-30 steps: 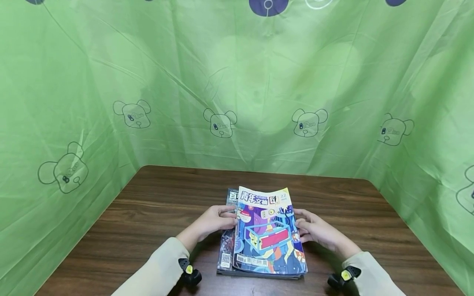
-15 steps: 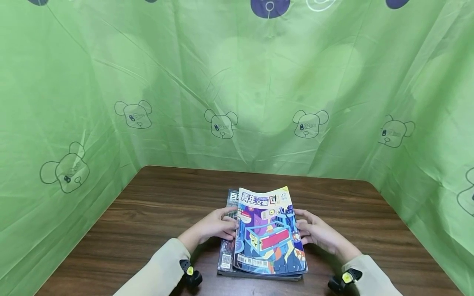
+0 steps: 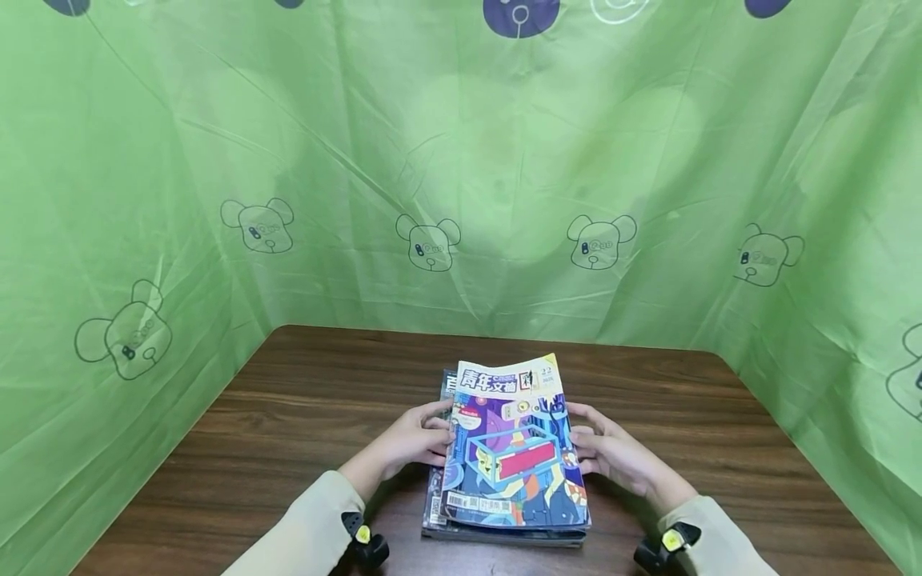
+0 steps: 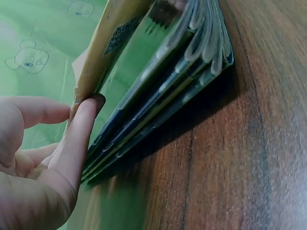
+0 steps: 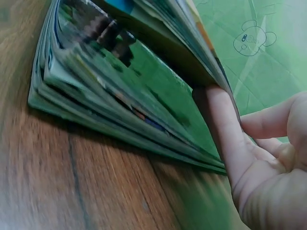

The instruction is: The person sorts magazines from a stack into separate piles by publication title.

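A colourful magazine [image 3: 515, 456] with a white title band is raised off a stack of several dark-covered magazines [image 3: 434, 508] on the table. My left hand [image 3: 412, 440] pinches its left edge, and my right hand [image 3: 612, 454] pinches its right edge. In the left wrist view, the raised magazine [image 4: 96, 62] stands at an angle above the glossy stack [image 4: 165, 79], with a gap between them. From the right wrist, the same gap shows under the magazine [image 5: 168, 43], while the lower stack [image 5: 120, 115] lies flat. The raised magazine covers most of the stack in the head view.
The brown wooden table [image 3: 302, 416] extends around the stack on all sides. Green sheeting [image 3: 346, 160] with bear drawings hangs behind the table and along both sides. A black wrist camera [image 3: 369, 548] sits at the left sleeve, another camera [image 3: 651, 554] at the right one.
The top magazine has risen from the stack and shifted slightly left, covering more of the dark magazine beneath. Both hands have moved slightly left with it.
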`<action>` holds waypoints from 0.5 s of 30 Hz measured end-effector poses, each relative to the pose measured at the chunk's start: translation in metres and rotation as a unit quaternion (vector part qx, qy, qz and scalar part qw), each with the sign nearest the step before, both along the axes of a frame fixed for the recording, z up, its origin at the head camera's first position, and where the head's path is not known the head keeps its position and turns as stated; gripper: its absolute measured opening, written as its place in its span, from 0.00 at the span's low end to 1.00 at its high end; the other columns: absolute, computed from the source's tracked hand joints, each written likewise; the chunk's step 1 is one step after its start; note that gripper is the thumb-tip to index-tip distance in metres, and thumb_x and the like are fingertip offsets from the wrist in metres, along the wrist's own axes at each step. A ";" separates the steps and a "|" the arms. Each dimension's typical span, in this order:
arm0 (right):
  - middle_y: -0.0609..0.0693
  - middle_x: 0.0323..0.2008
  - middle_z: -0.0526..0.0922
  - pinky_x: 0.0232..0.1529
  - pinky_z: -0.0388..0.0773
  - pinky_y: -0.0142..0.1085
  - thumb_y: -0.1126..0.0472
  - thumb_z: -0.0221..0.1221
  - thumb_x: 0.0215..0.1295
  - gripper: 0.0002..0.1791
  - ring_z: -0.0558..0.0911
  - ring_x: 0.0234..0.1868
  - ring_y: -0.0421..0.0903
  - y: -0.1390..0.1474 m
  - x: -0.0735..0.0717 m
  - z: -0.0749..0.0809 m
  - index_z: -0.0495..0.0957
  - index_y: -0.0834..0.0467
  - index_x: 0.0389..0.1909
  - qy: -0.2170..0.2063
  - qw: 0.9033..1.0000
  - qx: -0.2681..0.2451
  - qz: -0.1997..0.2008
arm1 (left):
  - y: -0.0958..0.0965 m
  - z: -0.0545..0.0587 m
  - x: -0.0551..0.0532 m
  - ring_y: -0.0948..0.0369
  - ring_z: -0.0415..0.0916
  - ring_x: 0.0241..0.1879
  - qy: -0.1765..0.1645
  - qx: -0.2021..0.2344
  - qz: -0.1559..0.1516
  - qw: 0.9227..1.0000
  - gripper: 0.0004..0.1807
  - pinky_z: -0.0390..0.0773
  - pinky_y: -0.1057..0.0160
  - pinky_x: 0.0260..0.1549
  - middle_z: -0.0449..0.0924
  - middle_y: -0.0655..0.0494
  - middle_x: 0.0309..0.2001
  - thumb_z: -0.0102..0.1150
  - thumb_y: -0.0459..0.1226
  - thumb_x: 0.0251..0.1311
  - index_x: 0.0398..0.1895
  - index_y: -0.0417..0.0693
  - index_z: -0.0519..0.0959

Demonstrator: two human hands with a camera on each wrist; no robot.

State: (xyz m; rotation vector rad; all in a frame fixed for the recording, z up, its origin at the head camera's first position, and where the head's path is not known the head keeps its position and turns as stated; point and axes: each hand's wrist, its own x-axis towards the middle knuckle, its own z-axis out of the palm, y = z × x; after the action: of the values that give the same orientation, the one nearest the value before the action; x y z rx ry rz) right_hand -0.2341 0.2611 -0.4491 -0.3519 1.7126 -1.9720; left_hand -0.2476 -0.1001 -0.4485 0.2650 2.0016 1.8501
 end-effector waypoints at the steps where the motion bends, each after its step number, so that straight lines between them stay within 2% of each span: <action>1: 0.59 0.53 0.81 0.43 0.84 0.40 0.67 0.48 0.77 0.39 0.85 0.47 0.53 -0.001 0.000 0.000 0.35 0.62 0.78 -0.001 1.000 0.001 -0.003 | -0.001 0.001 0.000 0.56 0.83 0.36 0.000 0.002 0.003 1.000 0.39 0.86 0.54 0.34 0.79 0.44 0.49 0.60 0.28 0.64 0.77 0.40 0.57; 10: 0.58 0.53 0.79 0.43 0.85 0.40 0.67 0.49 0.76 0.38 0.84 0.47 0.54 -0.014 -0.001 0.001 0.39 0.60 0.78 -0.003 1.000 0.009 -0.012 | -0.008 0.001 0.002 0.54 0.83 0.36 -0.002 0.014 0.012 1.000 0.38 0.86 0.52 0.33 0.77 0.40 0.52 0.57 0.28 0.66 0.77 0.41 0.56; 15: 0.58 0.50 0.79 0.40 0.85 0.39 0.67 0.49 0.76 0.38 0.85 0.43 0.52 -0.026 -0.001 0.002 0.40 0.60 0.78 0.002 1.000 0.017 -0.019 | -0.016 0.000 0.003 0.53 0.82 0.38 0.007 0.018 0.026 0.999 0.37 0.86 0.51 0.35 0.76 0.40 0.51 0.53 0.27 0.65 0.77 0.41 0.55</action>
State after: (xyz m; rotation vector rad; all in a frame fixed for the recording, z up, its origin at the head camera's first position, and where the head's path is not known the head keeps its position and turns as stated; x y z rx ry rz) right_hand -0.2354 0.2351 -0.4468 -0.3150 1.7657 -1.9670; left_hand -0.2447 -0.1158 -0.4489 0.2388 2.0035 1.9239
